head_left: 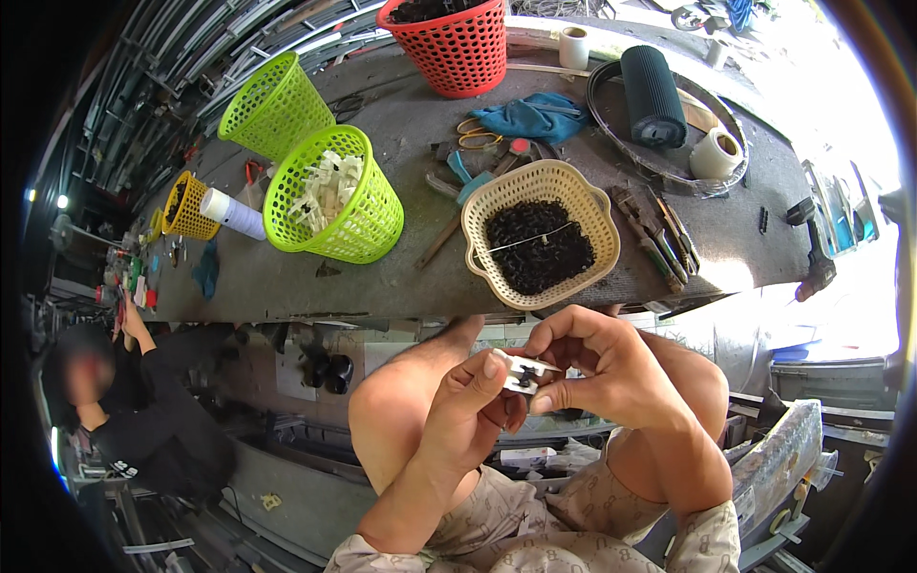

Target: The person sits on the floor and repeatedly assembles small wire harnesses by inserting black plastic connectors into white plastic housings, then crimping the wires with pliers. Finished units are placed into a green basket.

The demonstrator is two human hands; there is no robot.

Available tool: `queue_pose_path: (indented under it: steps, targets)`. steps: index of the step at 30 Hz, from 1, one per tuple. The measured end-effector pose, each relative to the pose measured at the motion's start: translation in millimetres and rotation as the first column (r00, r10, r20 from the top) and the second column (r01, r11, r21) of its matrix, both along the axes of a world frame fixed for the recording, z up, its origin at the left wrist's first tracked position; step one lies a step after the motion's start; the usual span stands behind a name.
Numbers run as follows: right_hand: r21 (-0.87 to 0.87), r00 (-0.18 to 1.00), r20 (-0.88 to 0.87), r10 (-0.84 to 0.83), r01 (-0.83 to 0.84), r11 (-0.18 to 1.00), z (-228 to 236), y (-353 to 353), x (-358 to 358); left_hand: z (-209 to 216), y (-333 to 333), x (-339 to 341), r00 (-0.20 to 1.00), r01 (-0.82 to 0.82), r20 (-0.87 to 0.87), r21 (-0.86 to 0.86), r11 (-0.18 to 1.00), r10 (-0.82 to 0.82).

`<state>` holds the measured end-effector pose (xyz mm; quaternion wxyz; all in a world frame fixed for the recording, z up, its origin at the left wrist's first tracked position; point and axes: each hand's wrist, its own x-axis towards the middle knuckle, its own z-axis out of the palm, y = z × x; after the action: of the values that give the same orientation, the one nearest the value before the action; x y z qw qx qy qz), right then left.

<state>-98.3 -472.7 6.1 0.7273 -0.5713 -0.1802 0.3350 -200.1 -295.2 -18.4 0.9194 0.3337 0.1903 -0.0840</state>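
White plastic fitting (513, 366), pinched by left fingers (491, 369) above letter-printed shorts (501, 518), meets nearly closed right fingers (565, 392), their grip unclear.

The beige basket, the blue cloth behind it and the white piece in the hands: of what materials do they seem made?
Beige basket: probably moulded plastic, slightly glossy, from its evenly perforated wall.
Blue cloth: apparently fabric, matt, with soft folds.
White piece: perhaps rigid plastic, smooth, given its crisp edges and even colour; painted metal is possible.
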Motion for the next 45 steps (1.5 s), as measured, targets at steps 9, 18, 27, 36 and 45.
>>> queue_pose_path:
  steps: [9,18,27,36,45]
  targets:
    - [-0.075,0.955,0.235,-0.178,0.201,0.977,-3.6,12.1,-15.5,-11.3,-3.4,-5.8,0.997,0.044,0.062,0.068,0.997,-0.048]
    - [0.024,0.999,-0.005,-0.054,0.054,0.998,7.0,11.6,-12.3,-5.7,1.0,-2.4,0.992,-0.014,0.129,0.103,0.995,0.001]
    - [-0.090,0.941,0.230,-0.248,0.275,0.957,0.3,3.2,-1.1,58.5,139.2,50.0,0.893,-0.449,0.421,0.858,0.248,0.158]
    - [-0.137,0.727,0.612,-0.313,0.487,0.862,-3.2,-11.4,20.3,59.4,248.3,173.2,0.890,0.452,-0.359,0.597,-0.663,0.282]
    - [-0.151,0.744,0.504,-0.438,0.575,0.804,-8.4,-29.3,56.8,18.3,270.6,208.9,0.961,0.239,-0.275,0.822,-0.517,0.006]
